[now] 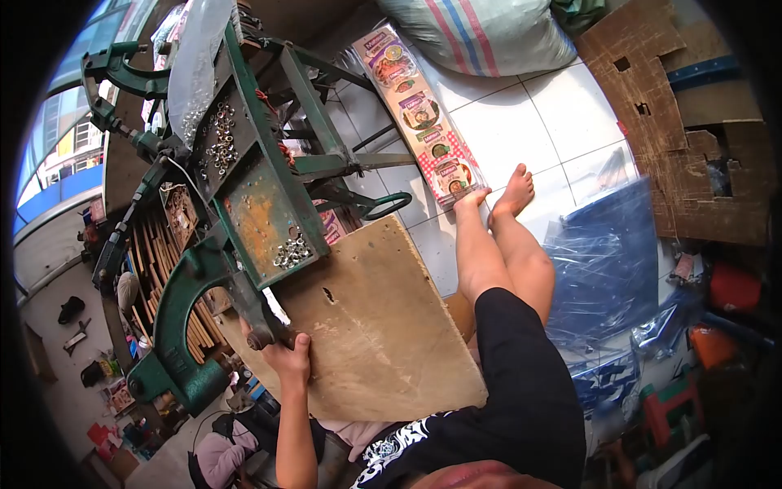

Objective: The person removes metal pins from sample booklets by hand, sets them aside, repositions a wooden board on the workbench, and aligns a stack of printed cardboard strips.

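My left hand is at the left edge of a worn wooden board, right below the punch end of a green hand press. Its thumb points up beside the board, while the other fingers curl in under the press and are partly hidden. What they hold, if anything, cannot be made out. A narrow white strip shows just above the hand. Above the board, a green metal tray holds small silver eyelets and more metal rings. My right hand is out of view.
A clear plastic bag lies on the upper tray. Beyond the press frame are a printed food carton, a striped white sack and blue plastic-wrapped sheets. Brown boards lie at right. Wooden strips stand behind the press.
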Demonstrator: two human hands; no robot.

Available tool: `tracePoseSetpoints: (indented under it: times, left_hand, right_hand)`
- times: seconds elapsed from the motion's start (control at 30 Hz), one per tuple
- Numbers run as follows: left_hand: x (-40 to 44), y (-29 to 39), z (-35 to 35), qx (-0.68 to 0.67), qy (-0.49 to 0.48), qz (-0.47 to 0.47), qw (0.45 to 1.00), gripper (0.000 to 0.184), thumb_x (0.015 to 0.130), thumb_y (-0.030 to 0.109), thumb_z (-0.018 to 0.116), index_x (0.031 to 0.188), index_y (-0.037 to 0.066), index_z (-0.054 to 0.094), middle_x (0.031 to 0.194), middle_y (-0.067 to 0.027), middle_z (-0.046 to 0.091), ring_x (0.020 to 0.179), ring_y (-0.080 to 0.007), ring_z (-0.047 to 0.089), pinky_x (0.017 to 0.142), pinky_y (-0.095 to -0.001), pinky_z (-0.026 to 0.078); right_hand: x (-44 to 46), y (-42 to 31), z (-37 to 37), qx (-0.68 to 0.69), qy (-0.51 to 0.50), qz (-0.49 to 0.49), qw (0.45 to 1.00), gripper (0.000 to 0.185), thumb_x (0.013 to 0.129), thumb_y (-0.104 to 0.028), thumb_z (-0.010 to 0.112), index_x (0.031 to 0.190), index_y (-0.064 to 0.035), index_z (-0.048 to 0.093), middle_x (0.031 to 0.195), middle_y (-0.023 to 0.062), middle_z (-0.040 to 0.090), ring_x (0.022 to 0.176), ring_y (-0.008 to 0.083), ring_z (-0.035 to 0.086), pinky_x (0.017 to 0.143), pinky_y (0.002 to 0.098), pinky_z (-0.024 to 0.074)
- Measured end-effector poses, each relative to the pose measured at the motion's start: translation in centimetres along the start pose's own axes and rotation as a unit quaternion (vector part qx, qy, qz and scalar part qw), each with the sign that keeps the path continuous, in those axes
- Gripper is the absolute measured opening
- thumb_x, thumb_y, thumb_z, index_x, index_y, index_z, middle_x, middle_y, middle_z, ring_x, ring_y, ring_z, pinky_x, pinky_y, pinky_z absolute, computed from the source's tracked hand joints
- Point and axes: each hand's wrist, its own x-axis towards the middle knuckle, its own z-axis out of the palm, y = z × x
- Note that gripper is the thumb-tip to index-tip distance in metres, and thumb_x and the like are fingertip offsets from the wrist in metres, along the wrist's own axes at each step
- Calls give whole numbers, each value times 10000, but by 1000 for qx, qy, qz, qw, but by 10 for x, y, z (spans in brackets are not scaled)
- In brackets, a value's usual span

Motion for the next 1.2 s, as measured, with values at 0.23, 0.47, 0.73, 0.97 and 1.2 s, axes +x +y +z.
tracePoseSetpoints:
  times: [0.23, 0.47, 0.73, 0.97, 1.2]
  left_hand:
    - [-2, -4, -2, 36, -5, 0, 999, 1132, 792, 729, 594, 1480, -66, 175, 1477, -215, 323, 1348, -315, 333, 1114, -400, 244]
    - [-5, -11, -2, -4, -7, -33, 999, 1141, 771, 688, 662, 1503, -15, 139, 1202, -116, 475, 997, -226, 473, 881, -341, 400]
    - [-2, -9, -3, 2, -10, -11, 1000, 1164, 765, 651, 698, 1511, -13, 99, 1336, -143, 448, 1181, -256, 443, 1015, -351, 343]
    - [1, 3, -2, 9, 15, -24, 1000, 1067, 714, 720, 654, 1426, -15, 350, 1506, -283, 227, 1388, -447, 229, 1125, -528, 196]
    - [2, 19, -11, 88, 27, -22, 995, 1134, 678, 649, 721, 1440, -58, 268, 1478, -298, 265, 1383, -466, 219, 1133, -553, 152]
  right_hand:
    - [-1, -23, 13, -419, 39, -368, 829, 766, 851, -315, 620, 1499, -79, 286, 1571, 203, 199, 1442, 337, 239, 1174, 511, 180]
    - [-10, -36, 38, -591, -150, -337, 717, 1032, 711, -395, 817, 1524, -202, 213, 1564, 110, 265, 1446, 303, 243, 1140, 572, 219]
    - [-4, -33, 28, -621, -152, -332, 694, 1059, 672, -373, 852, 1515, -257, 221, 1551, 68, 292, 1430, 311, 272, 1096, 572, 307]
    - [-19, -64, 30, -694, -162, -293, 638, 1024, 730, -351, 793, 1534, -252, 167, 1583, 119, 188, 1444, 318, 240, 1118, 588, 264]
    - [34, -78, 42, -525, -331, -199, 758, 742, 782, -433, 710, 1394, -100, 453, 1334, 212, 537, 1235, 351, 535, 1036, 484, 397]
